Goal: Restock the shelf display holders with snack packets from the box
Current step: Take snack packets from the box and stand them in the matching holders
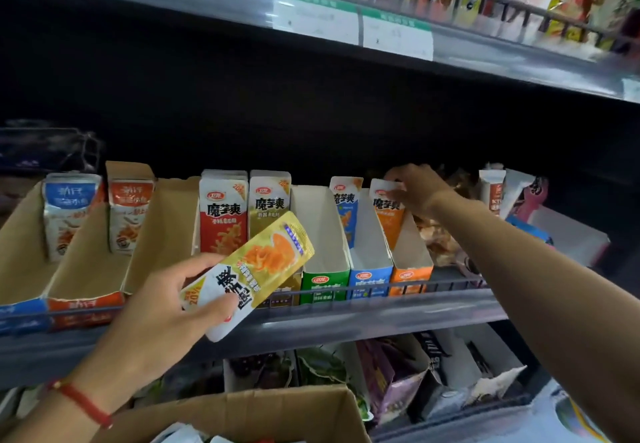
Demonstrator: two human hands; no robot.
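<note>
Glossy gold-and-white foil snack packet (247, 274) tilted before shelf rail, pinched by left hand (156, 314), thumb on white end. Right hand (417, 188) fingers curl on orange-and-white packet (388, 214) upright in orange cardboard holder (410, 269). Brown corrugated box (242, 415) cut off by bottom edge, contents barely visible. Upper shelf blurred.

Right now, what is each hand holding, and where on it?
Left hand grips the gold packet by its white lower end. Right hand pinches the top edge of the orange packet in its holder.
</note>
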